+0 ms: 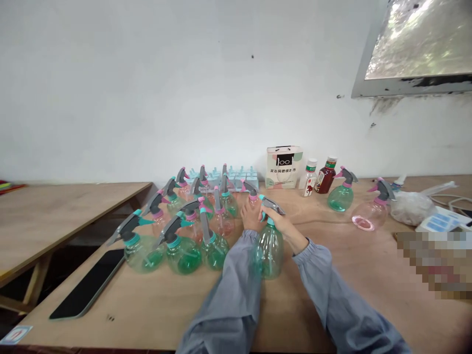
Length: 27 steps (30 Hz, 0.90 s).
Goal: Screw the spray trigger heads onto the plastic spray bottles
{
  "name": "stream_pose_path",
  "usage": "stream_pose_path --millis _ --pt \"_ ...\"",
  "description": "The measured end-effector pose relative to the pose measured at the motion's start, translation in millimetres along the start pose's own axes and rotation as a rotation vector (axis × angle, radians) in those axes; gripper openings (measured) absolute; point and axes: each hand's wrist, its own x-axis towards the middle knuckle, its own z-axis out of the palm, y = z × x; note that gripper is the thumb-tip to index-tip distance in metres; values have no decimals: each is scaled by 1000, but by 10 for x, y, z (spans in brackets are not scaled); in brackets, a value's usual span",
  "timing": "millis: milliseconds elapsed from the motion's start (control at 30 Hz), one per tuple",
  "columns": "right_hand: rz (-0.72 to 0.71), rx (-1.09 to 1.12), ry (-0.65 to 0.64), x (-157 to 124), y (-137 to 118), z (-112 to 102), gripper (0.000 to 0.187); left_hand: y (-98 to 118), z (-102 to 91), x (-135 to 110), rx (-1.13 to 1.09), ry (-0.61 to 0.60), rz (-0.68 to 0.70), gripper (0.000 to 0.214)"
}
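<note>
A green spray bottle (270, 253) stands upright on the wooden table (368, 285) in front of me. My right hand (280, 222) is closed around its teal and grey trigger head (272, 206). My left hand (251, 216) rests just left of that head, fingers curled against it and against a pink-topped bottle (252, 195) behind. To the left stand several more green and pink spray bottles (184, 231) in a tight group.
A dark phone (90, 284) lies at the left front edge. Further back are a small paper bag (283, 167), two drink bottles (317, 178), a green sprayer (341, 192), a pink sprayer (372, 209), a plastic bag (411, 206). A second table (55, 211) stands left.
</note>
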Motion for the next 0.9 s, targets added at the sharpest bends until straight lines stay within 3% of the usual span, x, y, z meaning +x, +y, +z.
stream_pose_path --millis 133,200,300,367,533,667,767,900 --pt "44 29 4 -100 49 -15 46 40 -186 -347 112 -40 -15 47" --pt "29 66 -43 -164 6 -46 41 30 -244 -515 139 -2 18 34" --pt "-27 58 -75 -233 -65 -88 36 -42 -317 -702 162 61 81 32" --pt "-56 11 -56 -265 -89 -91 38 -107 -373 -775 166 81 111 36" --pt "-50 -160 131 -368 -90 -32 50 -185 -495 -855 133 68 191 41" --pt "-129 -243 164 -492 -108 -115 39 -172 -518 -879 117 75 208 41" --pt "-118 -309 352 -612 -116 -363 37 -174 -513 -886 120 82 218 42" --pt "-64 -402 793 -841 -151 -883 40 -194 -513 -890 113 75 238 44"
